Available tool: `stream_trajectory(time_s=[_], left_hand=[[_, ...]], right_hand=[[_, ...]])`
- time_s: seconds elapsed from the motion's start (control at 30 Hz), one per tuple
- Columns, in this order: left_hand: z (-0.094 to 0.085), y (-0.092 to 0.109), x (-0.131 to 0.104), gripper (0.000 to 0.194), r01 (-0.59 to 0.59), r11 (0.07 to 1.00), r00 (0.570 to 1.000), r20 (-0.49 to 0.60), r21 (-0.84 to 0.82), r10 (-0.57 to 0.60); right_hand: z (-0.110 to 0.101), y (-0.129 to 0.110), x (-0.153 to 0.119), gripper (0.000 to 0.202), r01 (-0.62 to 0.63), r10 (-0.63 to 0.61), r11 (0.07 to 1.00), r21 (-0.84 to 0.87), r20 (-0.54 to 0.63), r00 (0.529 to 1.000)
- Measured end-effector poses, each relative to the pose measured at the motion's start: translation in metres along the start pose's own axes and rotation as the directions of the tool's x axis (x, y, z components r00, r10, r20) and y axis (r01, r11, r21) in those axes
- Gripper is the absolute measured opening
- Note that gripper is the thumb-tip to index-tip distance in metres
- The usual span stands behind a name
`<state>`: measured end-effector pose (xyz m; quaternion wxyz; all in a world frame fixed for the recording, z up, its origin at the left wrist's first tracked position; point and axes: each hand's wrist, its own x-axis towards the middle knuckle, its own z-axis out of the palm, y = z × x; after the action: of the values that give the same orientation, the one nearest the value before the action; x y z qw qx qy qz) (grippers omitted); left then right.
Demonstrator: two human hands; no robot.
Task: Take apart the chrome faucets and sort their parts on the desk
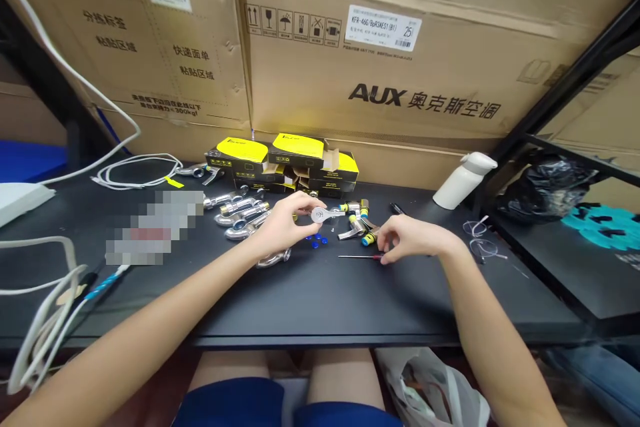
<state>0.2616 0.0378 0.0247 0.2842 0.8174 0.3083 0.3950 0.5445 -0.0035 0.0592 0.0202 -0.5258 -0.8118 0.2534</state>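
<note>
My left hand (290, 221) pinches a chrome faucet handle (320, 214) between thumb and fingers, its round end facing me and its lever pointing right. Lower down on the right, my right hand (406, 238) has its fingers curled round the dark handle end of a screwdriver (357, 257). The thin shaft points left, close to the black table; the fingers hide most of the grip. Just beyond that hand lie several metal valve pieces (356, 223) with yellow and blue ends. Small blue caps (315, 245) are scattered below the held handle.
Chrome faucet bodies (240, 217) lie left of my left hand. Black-and-yellow boxes (299, 150) are stacked behind. To the right are a white bottle (464, 180), glasses (480, 240) and a black pen (397, 209). White cables (53, 307) and large cartons (300, 73) surround the table (320, 307).
</note>
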Motion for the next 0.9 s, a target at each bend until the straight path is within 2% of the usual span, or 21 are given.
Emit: stream_trajectory(time_s=[0.13,0.23,0.37,0.43,0.47,0.5,0.57,0.6,0.63,0.7,0.9], left_hand=[[-0.001,-0.002,0.000,0.030,0.010,1.000,1.000,-0.005,-0.025,-0.010],[-0.002,-0.003,0.001,0.033,0.006,1.000,1.000,0.003,-0.020,-0.006],[-0.002,-0.004,0.002,0.032,0.006,1.000,1.000,0.001,0.006,-0.006],[-0.003,-0.005,0.002,0.032,0.017,0.999,1.000,0.002,0.033,-0.017],[-0.003,-0.005,0.003,0.032,0.024,0.998,1.000,0.003,0.050,-0.024],[-0.003,-0.006,0.003,0.032,0.029,0.997,1.000,0.007,0.067,-0.030],[-0.004,-0.007,0.003,0.032,0.028,0.996,1.000,0.011,0.090,-0.029],[-0.004,-0.007,0.003,0.031,0.025,0.995,1.000,0.014,0.095,-0.027],[-0.004,-0.008,0.003,0.031,0.022,0.995,1.000,0.016,0.097,-0.024],[-0.004,-0.008,0.003,0.030,0.021,0.995,1.000,0.021,0.097,-0.023],[-0.004,-0.005,0.004,0.031,0.029,0.994,0.999,0.031,0.109,-0.032]], right_hand=[[0.006,-0.007,0.001,0.002,-0.026,0.026,1.000,0.000,0.080,0.996],[-0.005,-0.017,-0.009,0.011,0.074,-0.089,0.989,0.125,0.120,0.989],[-0.015,-0.029,-0.017,0.019,0.182,-0.176,0.931,0.318,-0.048,0.983],[-0.010,-0.033,-0.013,0.021,0.230,-0.165,0.891,0.391,-0.194,0.967],[-0.006,-0.035,-0.010,0.022,0.268,-0.146,0.880,0.392,-0.313,0.938],[-0.002,-0.037,-0.006,0.022,0.310,-0.123,0.881,0.357,-0.460,0.880],[0.006,-0.040,0.001,0.019,0.366,-0.111,0.906,0.214,-0.715,0.690],[0.010,-0.042,0.003,0.017,0.378,-0.131,0.916,0.137,-0.787,0.603],[0.012,-0.043,0.004,0.016,0.383,-0.164,0.921,0.071,-0.821,0.547],[0.016,-0.046,0.005,0.015,0.395,-0.238,0.918,-0.021,-0.827,0.509],[0.025,-0.051,0.009,0.016,0.404,-0.325,0.910,-0.096,-0.771,0.547]])
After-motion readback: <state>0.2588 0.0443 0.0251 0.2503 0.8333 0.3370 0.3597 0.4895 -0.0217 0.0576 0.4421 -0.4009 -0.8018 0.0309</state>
